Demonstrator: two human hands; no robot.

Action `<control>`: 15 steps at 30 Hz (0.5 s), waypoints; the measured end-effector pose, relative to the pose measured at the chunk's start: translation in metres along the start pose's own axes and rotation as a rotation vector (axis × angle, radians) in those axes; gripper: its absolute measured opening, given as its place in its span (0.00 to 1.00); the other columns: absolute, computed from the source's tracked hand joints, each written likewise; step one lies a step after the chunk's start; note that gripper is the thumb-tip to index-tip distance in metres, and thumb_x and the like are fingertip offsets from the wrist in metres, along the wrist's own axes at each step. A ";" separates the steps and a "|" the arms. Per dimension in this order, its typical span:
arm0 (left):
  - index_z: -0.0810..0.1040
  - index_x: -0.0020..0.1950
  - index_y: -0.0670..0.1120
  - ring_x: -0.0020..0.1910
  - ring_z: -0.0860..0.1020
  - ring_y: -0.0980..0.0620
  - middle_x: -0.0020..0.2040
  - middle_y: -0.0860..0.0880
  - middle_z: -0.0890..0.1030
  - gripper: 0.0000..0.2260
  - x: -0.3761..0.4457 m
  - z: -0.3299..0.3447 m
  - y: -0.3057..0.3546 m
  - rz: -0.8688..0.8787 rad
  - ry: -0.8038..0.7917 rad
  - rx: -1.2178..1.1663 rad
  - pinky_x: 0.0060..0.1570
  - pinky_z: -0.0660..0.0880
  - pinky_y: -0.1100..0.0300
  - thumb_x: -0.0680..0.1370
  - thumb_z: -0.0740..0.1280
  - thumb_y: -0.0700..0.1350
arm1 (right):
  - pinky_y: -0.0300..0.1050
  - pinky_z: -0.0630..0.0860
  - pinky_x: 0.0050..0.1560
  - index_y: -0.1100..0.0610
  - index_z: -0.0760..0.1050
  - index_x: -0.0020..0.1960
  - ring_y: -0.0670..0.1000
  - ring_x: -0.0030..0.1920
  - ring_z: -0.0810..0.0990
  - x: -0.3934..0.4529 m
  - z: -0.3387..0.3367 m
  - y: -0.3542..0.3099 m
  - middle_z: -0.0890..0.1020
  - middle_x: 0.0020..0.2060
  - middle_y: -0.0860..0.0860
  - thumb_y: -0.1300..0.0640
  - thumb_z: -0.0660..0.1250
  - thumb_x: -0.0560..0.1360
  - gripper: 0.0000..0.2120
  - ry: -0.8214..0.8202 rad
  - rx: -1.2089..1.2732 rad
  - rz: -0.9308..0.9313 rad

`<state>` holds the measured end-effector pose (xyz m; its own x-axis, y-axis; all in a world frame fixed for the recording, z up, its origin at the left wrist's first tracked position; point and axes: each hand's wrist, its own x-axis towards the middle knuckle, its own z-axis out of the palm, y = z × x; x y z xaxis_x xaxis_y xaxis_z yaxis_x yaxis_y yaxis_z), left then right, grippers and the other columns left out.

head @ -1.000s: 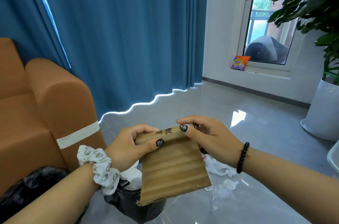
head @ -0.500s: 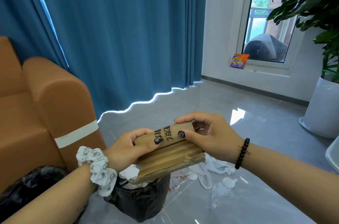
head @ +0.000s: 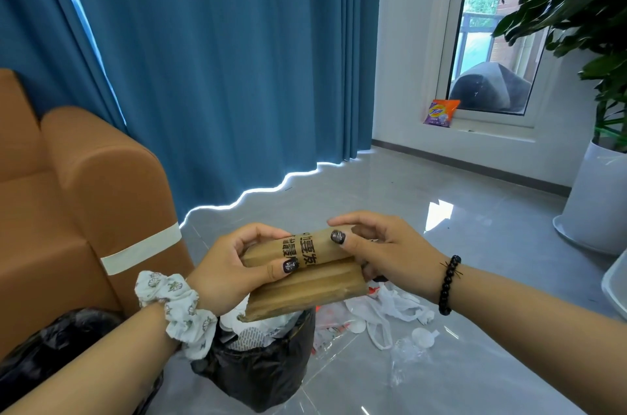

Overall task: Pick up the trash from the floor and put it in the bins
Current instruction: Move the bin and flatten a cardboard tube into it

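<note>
Cardboard [head: 305, 273]: being held in the air above the bin, rolled over at its top edge, black printed characters showing on the rolled part.
Left hand [head: 230, 267]: gripping the left end of the cardboard, fingers curling over the roll, thumb pressing on the front; a white patterned scrunchie [head: 178, 311] is sitting on the wrist.
Right hand [head: 383, 251]: gripping the right end of the roll, fingers arching over the top, thumb lying on the print; a black bead bracelet [head: 448, 285] is circling the wrist.
Bin [head: 261, 367]: standing on the floor just below the cardboard, lined with a black bag, white scraps lying inside.
Floor trash [head: 390, 316]: white plastic bags and clear wrappers are lying on the grey floor [head: 475, 245] right of the bin.
Second black bag [head: 57, 343]: sitting at the lower left, beside the sofa.
Sofa [head: 78, 197]: orange, standing at the left, a white tape strip crossing its arm.
Curtain [head: 220, 58]: blue, hanging behind.
Plant pot [head: 590, 200]: white, standing at the right.
</note>
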<state>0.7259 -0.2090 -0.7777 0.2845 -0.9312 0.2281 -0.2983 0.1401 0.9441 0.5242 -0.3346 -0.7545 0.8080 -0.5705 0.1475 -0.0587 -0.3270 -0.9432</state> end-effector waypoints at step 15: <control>0.82 0.48 0.48 0.33 0.79 0.48 0.45 0.44 0.83 0.32 0.000 0.003 -0.006 -0.201 -0.076 -0.157 0.26 0.75 0.60 0.51 0.79 0.64 | 0.45 0.82 0.44 0.49 0.80 0.48 0.50 0.47 0.83 0.003 -0.001 0.003 0.81 0.52 0.49 0.70 0.71 0.70 0.17 0.039 -0.093 -0.134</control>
<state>0.7254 -0.2107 -0.7842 0.2530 -0.9673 0.0197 -0.0960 -0.0049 0.9954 0.5261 -0.3383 -0.7561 0.7891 -0.5449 0.2836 -0.0072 -0.4698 -0.8828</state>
